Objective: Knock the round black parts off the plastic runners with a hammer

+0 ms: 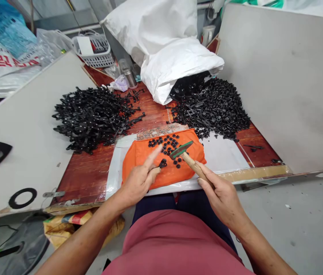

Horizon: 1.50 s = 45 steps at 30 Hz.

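Right at the centre, a small black fitting (pixel 163 163) lies at the left hand's (pixel 140 178) thumb, low on an orange cloth (pixel 134 158); that hand is mostly closed and appears to have the fitting pinched, its index finger stretched out toward a scatter of round black pieces (pixel 170 141) on the same cloth. Just beside it, the right hand (pixel 220 193) is closed around the wooden handle of a hammer (pixel 191 163), whose green-marked head hangs tilted over the round pieces; whether it touches any is hard to tell. The cloth lies over a white sheet (pixel 227 156) at the near edge of the red-brown counter (pixel 153 109). As for how far things have come, the fitting in the left hand looks to be mid-handling, and dozens of round pieces sit loose around it. Farther off, a big heap of long black parts (pixel 92 116) stands on the left and might be finished work, though nothing here confirms it. On the right, a heap of smaller black parts (pixel 217 109) spills from a white sack (pixel 175 49), with more visible inside its mouth, so much seems left to handle. Beyond, a pale basket (pixel 97 57) and a bottle (pixel 128 74) stand behind the left heap.
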Motion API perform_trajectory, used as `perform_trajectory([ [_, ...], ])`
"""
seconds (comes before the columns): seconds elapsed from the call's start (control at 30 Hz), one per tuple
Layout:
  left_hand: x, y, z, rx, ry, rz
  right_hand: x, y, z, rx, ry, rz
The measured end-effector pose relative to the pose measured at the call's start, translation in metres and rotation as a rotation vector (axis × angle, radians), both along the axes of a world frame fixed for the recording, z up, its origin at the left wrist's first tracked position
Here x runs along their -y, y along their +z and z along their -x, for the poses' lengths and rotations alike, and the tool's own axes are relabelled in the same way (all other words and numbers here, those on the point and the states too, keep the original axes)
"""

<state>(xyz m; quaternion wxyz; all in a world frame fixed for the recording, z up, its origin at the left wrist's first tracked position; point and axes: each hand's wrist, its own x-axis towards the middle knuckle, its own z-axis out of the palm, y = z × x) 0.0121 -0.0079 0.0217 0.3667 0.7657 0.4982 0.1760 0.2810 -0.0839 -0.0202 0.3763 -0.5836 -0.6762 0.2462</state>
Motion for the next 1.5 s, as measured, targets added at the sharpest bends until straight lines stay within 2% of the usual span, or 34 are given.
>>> perform_trajectory([
  [0.2,0.003,-0.016,-0.012,0.253,0.057,0.201,0.003,-0.001,0.006,-0.156,-0.034,0.080],
  [0.33,0.012,-0.021,-0.023,0.353,0.014,0.295,-0.005,0.006,0.018,-0.351,-0.097,0.172],
  [0.53,0.027,-0.029,-0.042,0.419,-0.003,0.379,-0.024,0.011,0.042,-0.539,0.081,0.346],
  [0.6,0.029,-0.030,-0.044,0.376,-0.003,0.363,-0.025,0.008,0.046,-0.604,0.092,0.413],
  [0.67,0.032,-0.028,-0.045,0.255,-0.014,0.262,-0.023,0.004,0.049,-0.643,0.046,0.457],
  [0.77,0.036,-0.024,-0.044,0.083,-0.047,0.070,-0.019,-0.001,0.051,-0.677,-0.028,0.450],
  [0.83,0.034,-0.023,-0.041,0.072,-0.060,0.036,-0.016,-0.003,0.048,-0.682,-0.039,0.430],
  [0.93,0.021,-0.025,-0.033,0.118,0.020,0.058,-0.010,-0.002,0.033,-0.561,-0.062,0.333],
  [1.07,-0.006,-0.037,-0.025,0.208,0.141,0.157,0.006,-0.007,0.000,-0.298,-0.118,0.197],
  [1.27,-0.026,-0.044,-0.037,0.426,0.159,0.361,0.031,-0.037,-0.029,0.060,-0.257,0.172],
  [1.37,-0.029,-0.043,-0.041,0.419,0.134,0.368,0.036,-0.046,-0.030,0.149,-0.291,0.162],
  [1.5,-0.031,-0.044,-0.041,0.372,0.107,0.330,0.035,-0.049,-0.030,0.180,-0.290,0.140],
])
